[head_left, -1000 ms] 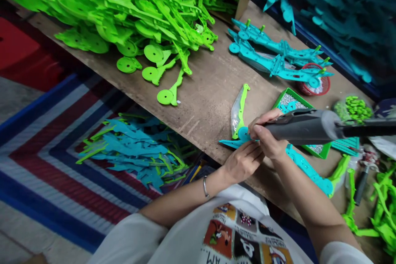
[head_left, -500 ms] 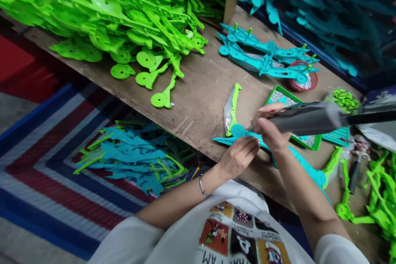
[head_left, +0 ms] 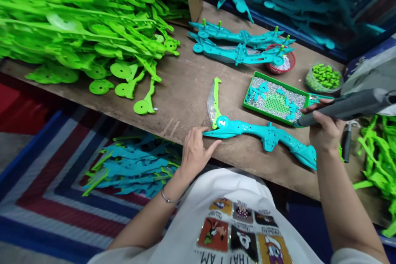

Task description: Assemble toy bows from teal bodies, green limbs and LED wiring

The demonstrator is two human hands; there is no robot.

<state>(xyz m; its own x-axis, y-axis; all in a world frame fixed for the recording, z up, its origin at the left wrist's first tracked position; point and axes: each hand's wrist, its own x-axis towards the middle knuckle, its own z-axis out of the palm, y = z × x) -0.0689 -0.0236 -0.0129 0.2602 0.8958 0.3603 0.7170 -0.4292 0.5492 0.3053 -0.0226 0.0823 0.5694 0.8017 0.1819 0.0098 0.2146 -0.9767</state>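
A blue plastic toy bow part (head_left: 256,128) lies along the front of the table, with a round disc near its left end. My left hand (head_left: 196,148) rests at its pointed left tip, thumb and fingers apart, gripping nothing. A green arm with a clear bag (head_left: 214,103) sticks out from beside the disc. In my right hand (head_left: 328,128) is a grey electric screwdriver (head_left: 349,105), held above the bow's right end. Its front end hangs at the near right corner of a green tray (head_left: 250,105) filled with small silvery screws and little blue pieces.
Two blue bow assemblies (head_left: 241,51) with green pegs lie behind, next to a red basket (head_left: 280,68). A clear tub of green pieces (head_left: 324,78) stands at right. Green parts pile up at left (head_left: 93,29) and right (head_left: 377,152). Below, a bin (head_left: 46,165) holds blue parts.
My right hand has carried the screwdriver right, from over the bow to beside the screw tray. My left hand has let go of the bow's middle and slid left. The view has shifted.
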